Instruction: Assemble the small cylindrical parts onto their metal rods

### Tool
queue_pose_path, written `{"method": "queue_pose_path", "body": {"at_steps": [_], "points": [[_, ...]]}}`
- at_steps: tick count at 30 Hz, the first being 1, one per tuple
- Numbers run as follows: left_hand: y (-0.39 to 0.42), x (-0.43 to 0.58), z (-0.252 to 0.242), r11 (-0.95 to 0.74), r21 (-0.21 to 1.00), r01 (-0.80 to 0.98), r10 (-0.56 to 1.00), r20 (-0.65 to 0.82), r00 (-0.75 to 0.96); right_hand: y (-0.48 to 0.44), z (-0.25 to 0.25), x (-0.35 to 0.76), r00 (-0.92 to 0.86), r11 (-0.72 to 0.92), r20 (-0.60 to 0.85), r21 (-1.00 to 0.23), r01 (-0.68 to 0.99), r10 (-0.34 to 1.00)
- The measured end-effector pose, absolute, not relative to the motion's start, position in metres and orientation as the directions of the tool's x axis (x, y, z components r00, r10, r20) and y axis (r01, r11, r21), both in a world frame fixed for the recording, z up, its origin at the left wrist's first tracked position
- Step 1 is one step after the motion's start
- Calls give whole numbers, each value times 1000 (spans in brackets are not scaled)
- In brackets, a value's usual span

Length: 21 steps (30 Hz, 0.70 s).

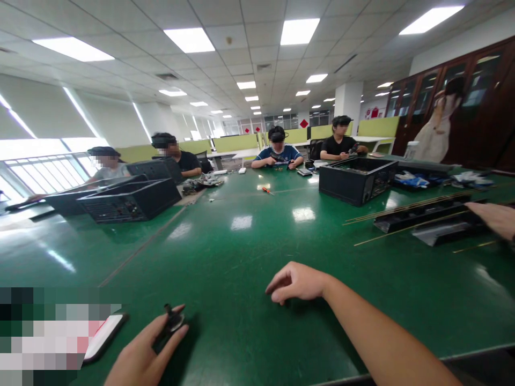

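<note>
My left hand [147, 348] rests at the near edge of the green table [241, 246] and pinches a small black part [173, 320] between thumb and fingers. A phone [105, 336] with a white screen lies just left of it. My right hand [295, 282] lies on the table a little farther in, fingers curled loosely downward with nothing seen in them.
Another person's hand [497, 219] reaches in at the right edge beside flat black panels [426, 214] and thin brass rods. Open black computer cases stand at left [129, 201] and right [356, 179]. Several people sit along the far side. A screwdriver [265, 190] lies mid-table.
</note>
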State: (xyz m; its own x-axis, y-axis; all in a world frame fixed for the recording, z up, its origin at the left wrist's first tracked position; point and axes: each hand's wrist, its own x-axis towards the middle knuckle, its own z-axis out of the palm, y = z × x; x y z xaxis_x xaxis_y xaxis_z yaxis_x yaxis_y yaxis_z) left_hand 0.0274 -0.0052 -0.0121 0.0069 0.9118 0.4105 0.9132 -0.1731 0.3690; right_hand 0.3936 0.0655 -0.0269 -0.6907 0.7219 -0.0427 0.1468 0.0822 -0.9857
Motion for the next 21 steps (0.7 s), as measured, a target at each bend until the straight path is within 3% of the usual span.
{"method": "queue_pose_path", "body": {"at_steps": [3,6,11,15,21], "points": [[15,82,13,-394,343,852,906,301,298,72,-30,393,-534,145,23,-972,186,845],[42,138,24,-520,343,782,853,244,461,79,-33,397,-402,228,132,-953,200,906],[77,190,1,-621,425,659,783,294,548,83,-34,405,-297,323,220,-874,364,929],[85,191,-17,-649,505,569,758,368,538,78,-33,403,-352,374,222,-808,456,909],[84,187,-18,-609,581,540,784,340,519,72,-35,397,-397,472,282,-693,545,873]]}}
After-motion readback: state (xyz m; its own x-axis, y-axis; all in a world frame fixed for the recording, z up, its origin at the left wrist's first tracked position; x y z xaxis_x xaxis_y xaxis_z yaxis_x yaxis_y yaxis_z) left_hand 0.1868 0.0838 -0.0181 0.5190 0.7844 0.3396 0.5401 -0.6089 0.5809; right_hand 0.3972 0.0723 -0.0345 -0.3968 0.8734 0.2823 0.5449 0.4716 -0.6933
